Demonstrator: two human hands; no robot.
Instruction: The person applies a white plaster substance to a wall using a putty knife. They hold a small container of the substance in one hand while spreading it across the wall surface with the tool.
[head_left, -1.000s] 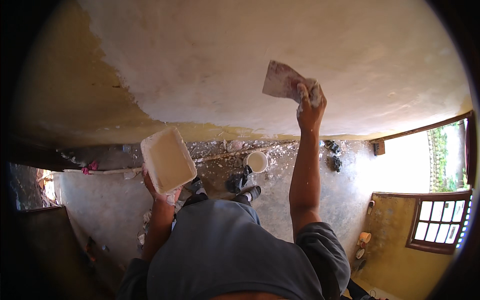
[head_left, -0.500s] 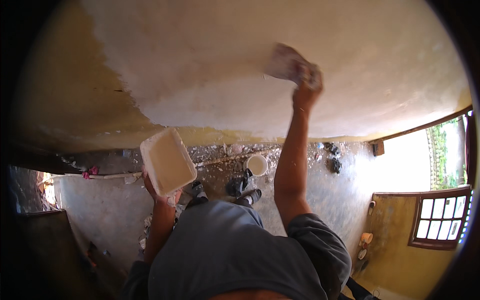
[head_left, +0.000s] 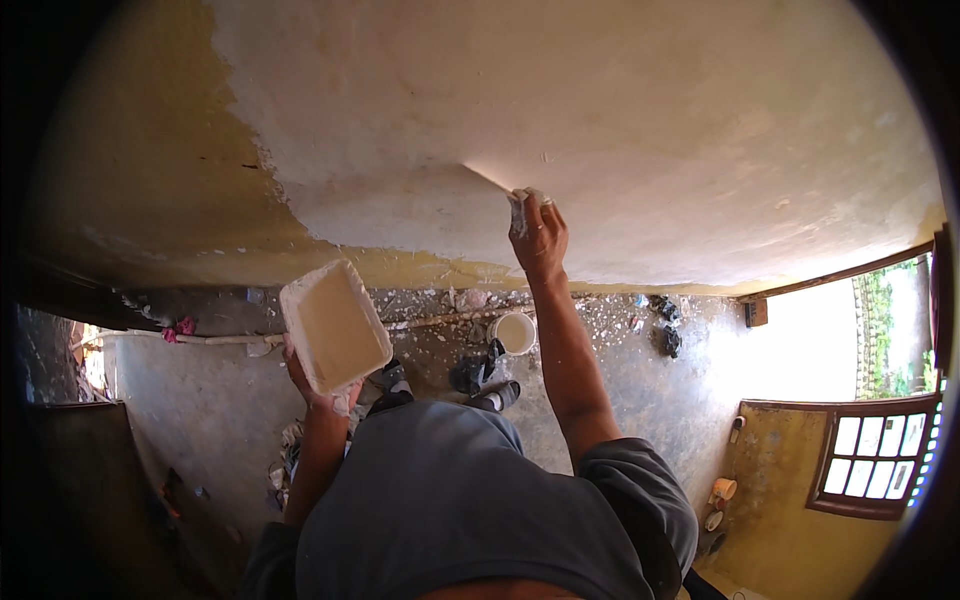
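Observation:
My right hand [head_left: 538, 232], smeared with white material, is closed on a scraper [head_left: 485, 178]. Its blade shows nearly edge-on against the wall [head_left: 650, 110], on a pale coated area bordered by yellow paint at the left and bottom. My left hand [head_left: 302, 376] grips a pale, crusted rectangular tray [head_left: 380, 352] from beneath and the side. Creamy white material lies inside the tray, which I hold at waist level left of my body.
On the debris-speckled floor [head_left: 640, 390] are a white bucket [head_left: 515, 333] by my sandalled feet, a long pole [head_left: 225, 340], dark bags [head_left: 668, 340] and a pink cloth [head_left: 180, 330]. At right are a bright doorway [head_left: 810, 340] and a barred window [head_left: 865, 460].
My right hand and the scraper have moved left across the wall; the blade has turned from face-on to nearly edge-on. My left hand and tray are almost unmoved.

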